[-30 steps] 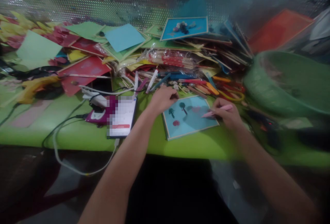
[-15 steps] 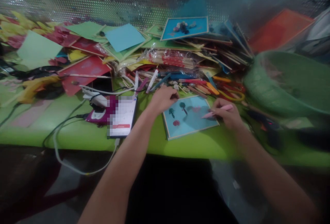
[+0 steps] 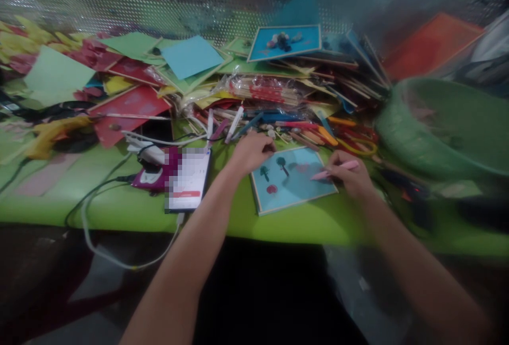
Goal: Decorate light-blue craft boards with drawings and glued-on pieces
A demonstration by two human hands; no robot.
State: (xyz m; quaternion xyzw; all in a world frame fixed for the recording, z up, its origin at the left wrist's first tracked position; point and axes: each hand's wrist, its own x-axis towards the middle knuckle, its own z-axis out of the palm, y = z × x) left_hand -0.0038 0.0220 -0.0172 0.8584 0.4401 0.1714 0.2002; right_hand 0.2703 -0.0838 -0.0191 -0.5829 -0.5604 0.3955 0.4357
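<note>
Hardly moved: pink pen (image 3: 321, 175), light-blue card (image 3: 294, 196), tree-decorated, pale-edged.

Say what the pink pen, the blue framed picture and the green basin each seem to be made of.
Pink pen: probably plastic, smooth, by its even, solid colour.
Blue framed picture: likely paper or card, matt and flat, without glare; its pale, narrow, straight edging looks like wooden sticks.
Green basin: perhaps plastic, by its rounded wall in one colour, though blur leaves finish open.

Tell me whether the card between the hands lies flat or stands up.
Flat: the blue card lies on the green table, its pictured side up.
</note>
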